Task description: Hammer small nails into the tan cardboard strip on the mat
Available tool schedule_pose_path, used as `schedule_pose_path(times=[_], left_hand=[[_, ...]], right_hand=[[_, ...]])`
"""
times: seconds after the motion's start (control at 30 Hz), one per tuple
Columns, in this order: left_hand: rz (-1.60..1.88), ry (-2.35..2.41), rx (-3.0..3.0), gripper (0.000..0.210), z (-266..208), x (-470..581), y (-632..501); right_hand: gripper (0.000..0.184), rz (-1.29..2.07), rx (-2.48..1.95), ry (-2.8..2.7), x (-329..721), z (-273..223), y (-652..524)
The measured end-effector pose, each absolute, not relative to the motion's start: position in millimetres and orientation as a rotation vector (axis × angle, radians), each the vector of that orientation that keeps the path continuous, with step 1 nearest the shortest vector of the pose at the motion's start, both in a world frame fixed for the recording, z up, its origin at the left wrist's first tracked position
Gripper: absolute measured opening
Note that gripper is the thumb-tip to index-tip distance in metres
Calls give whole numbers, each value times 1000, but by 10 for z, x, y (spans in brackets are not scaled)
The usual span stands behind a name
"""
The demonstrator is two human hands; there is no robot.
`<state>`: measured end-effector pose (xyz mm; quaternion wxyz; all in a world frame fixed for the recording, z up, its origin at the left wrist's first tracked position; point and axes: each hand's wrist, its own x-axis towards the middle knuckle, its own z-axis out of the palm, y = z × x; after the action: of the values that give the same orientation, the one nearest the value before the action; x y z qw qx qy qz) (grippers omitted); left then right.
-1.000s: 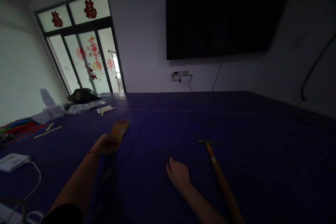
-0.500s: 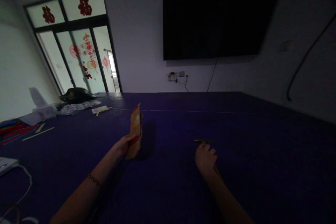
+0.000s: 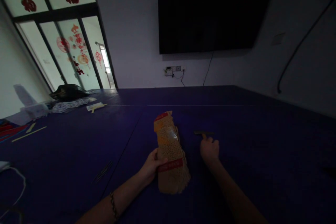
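Note:
My left hand is closed on the left edge of a torn, layered piece of cardboard. It has a brown speckled face, red strips and a shiny patch of clear tape, and its ragged right edge shows. To its right, my right hand is wrapped round the handle of a small hammer. The hammer's dark head lies crosswise just beyond my fingers, apart from the cardboard. Several thin dark rods lie on the purple-blue tabletop left of my left hand.
Pale strips, red and blue pieces, a clear plastic box and a black bag lie on the left side. A white cable curls at the near left. A television hangs on the wall.
My left hand has moved right and nearer, turning the cardboard so its broad face shows. My right hand keeps the hammer, nearly in place. The thin rods now show on the table.

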<state>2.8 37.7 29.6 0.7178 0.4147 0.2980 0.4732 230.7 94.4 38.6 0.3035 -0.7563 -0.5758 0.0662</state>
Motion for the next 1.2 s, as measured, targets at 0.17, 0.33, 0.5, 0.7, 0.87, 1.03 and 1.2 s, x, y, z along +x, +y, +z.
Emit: schedule_pose_path(times=[0.17, 0.33, 0.5, 0.7, 0.87, 1.03, 1.2], left_hand=[[1020, 665, 933, 64, 254, 97, 451], [1063, 723, 951, 67, 187, 166, 506], [1100, 773, 938, 57, 136, 157, 462], [1118, 756, 947, 54, 163, 162, 434], [1006, 741, 905, 48, 210, 60, 437], [857, 700, 919, 45, 177, -56, 528], [851, 647, 791, 55, 142, -105, 609]], right_hand=[[51, 659, -1604, -1552, 1940, 348, 855], [48, 1454, -887, -1056, 1702, 141, 655], [44, 1565, -788, -931, 1675, 97, 523], [38, 1577, -756, -902, 1635, 113, 488], [38, 1595, -806, -819, 1657, 154, 481], [32, 1611, -770, -795, 1634, 278, 447], [31, 1491, -753, -675, 1614, 293, 460]])
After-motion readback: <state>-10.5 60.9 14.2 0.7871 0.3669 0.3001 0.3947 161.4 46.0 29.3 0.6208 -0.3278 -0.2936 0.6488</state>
